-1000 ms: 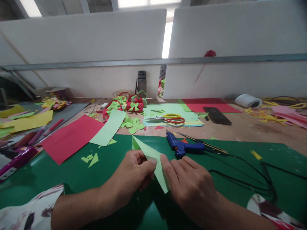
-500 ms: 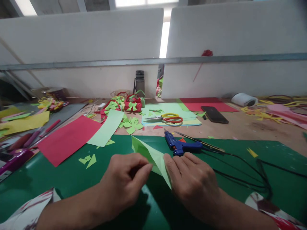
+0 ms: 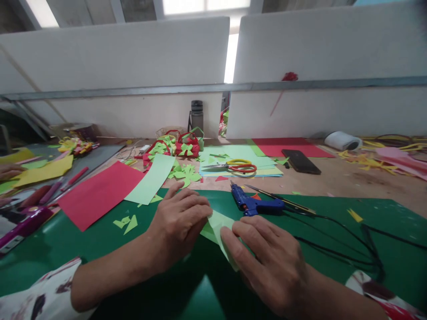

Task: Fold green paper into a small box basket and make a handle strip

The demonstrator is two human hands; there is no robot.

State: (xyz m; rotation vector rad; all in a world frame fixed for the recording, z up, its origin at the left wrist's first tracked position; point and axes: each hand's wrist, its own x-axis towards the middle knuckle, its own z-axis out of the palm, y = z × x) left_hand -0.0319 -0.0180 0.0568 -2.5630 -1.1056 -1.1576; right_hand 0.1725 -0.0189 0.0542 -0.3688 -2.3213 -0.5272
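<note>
Between my hands is a folded sheet of light green paper [image 3: 220, 224], held above the green cutting mat [image 3: 160, 289]. My left hand [image 3: 182, 222] pinches its far left end, fingers closed and partly hiding it. On the right side, my right hand [image 3: 267, 253] grips the paper between thumb and fingers. A blue hot glue gun [image 3: 255, 204] lies just beyond my right hand. Small green paper scraps [image 3: 128, 222] rest on the mat left of my left hand.
Red paper [image 3: 103, 191] and a pale green strip [image 3: 151, 178] lie left. Scissors [image 3: 240, 166] sit on a paper stack, with a phone [image 3: 300, 161] further right. A black cord [image 3: 347, 229] crosses the mat. Another person's hand [image 3: 10, 170] shows at the far left.
My left hand has come back onto the paper and now covers its left end. The raised flap is lower. Another person's hand has appeared at the left edge.
</note>
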